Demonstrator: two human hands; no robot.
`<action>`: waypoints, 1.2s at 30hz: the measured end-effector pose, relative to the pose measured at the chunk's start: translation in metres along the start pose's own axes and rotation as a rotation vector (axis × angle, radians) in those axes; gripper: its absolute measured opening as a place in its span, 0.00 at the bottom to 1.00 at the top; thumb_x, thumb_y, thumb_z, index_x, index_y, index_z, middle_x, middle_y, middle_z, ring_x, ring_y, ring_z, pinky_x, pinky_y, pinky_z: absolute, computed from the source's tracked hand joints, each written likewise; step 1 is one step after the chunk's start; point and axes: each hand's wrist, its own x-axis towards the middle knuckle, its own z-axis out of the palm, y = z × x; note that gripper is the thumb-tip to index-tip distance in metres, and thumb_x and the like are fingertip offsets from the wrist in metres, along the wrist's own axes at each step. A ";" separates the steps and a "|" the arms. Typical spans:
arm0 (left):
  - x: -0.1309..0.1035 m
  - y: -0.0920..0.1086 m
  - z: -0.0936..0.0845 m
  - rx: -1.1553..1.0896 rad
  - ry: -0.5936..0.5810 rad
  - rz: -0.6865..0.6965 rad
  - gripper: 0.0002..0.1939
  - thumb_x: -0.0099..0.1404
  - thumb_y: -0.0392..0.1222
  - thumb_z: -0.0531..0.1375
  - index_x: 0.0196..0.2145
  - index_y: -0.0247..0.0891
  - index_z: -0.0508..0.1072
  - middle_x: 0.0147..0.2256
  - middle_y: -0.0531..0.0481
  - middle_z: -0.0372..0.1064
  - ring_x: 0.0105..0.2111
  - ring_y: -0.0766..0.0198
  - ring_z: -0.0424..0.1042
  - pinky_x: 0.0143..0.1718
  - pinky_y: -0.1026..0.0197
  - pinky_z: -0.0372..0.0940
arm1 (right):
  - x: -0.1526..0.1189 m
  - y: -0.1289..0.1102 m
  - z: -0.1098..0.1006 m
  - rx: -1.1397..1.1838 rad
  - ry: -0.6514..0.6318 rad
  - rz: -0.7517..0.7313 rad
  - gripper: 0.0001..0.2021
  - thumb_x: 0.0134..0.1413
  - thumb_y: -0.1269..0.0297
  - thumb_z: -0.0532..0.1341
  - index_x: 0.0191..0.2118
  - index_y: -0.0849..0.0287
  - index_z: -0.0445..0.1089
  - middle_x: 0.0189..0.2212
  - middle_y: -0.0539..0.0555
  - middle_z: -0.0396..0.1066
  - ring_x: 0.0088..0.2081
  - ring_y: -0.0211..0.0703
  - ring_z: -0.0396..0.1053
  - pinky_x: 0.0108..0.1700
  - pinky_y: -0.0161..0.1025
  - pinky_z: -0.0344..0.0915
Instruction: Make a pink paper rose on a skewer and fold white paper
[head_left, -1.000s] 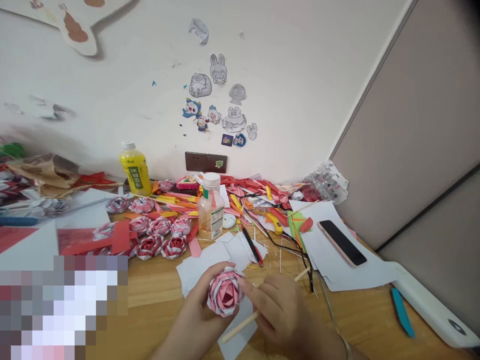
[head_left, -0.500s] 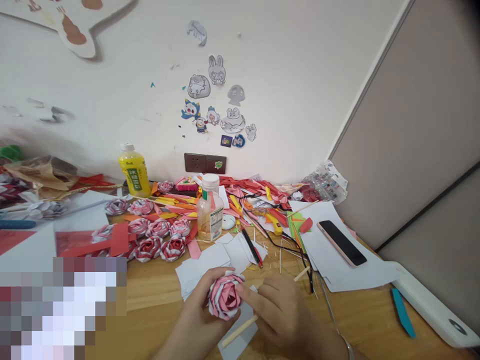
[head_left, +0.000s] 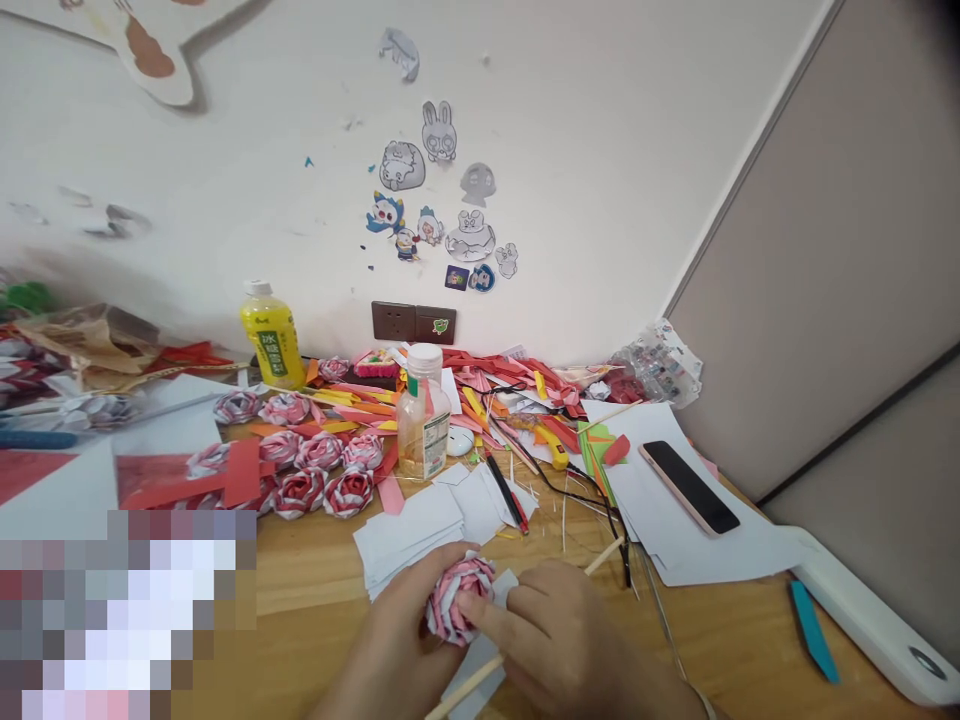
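A pink and white folded-paper rose sits in my left hand, whose fingers wrap round its left side and underside. The index finger of my right hand presses on the middle of the rose. My right hand's other fingers are curled round a thin wooden stick, which slants from the lower left up to the right past the hand. Beneath the hands lies a white paper piece. Just behind the rose is a stack of white paper.
Finished paper roses lie at the left. Behind them are a yellow bottle, a clear bottle and heaped coloured strips. At the right are a phone on paper, a teal piece and a white long object.
The rose has turned and tilted in my left hand, and my right index finger has moved from its edge onto its middle. The stick's near end has shifted down and left.
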 end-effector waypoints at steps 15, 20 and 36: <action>-0.003 0.005 0.000 -0.134 -0.072 -0.079 0.22 0.50 0.30 0.59 0.44 0.39 0.66 0.42 0.48 0.71 0.41 0.58 0.70 0.42 0.62 0.65 | -0.005 0.004 -0.002 -0.015 0.005 -0.043 0.12 0.57 0.71 0.51 0.46 0.66 0.65 0.17 0.50 0.63 0.19 0.38 0.57 0.20 0.36 0.46; 0.001 0.014 -0.001 -0.164 -0.158 -0.077 0.16 0.49 0.29 0.58 0.38 0.38 0.70 0.36 0.49 0.73 0.37 0.59 0.70 0.38 0.63 0.65 | -0.003 0.006 0.000 0.040 -0.005 -0.004 0.13 0.58 0.73 0.47 0.44 0.65 0.64 0.17 0.49 0.62 0.18 0.37 0.56 0.20 0.35 0.46; 0.002 0.027 -0.003 -0.211 -0.200 -0.172 0.17 0.47 0.29 0.58 0.38 0.37 0.68 0.33 0.51 0.70 0.34 0.61 0.69 0.36 0.64 0.65 | -0.007 0.010 -0.009 -0.012 0.024 -0.082 0.13 0.58 0.73 0.49 0.46 0.69 0.64 0.16 0.50 0.63 0.18 0.39 0.57 0.20 0.36 0.46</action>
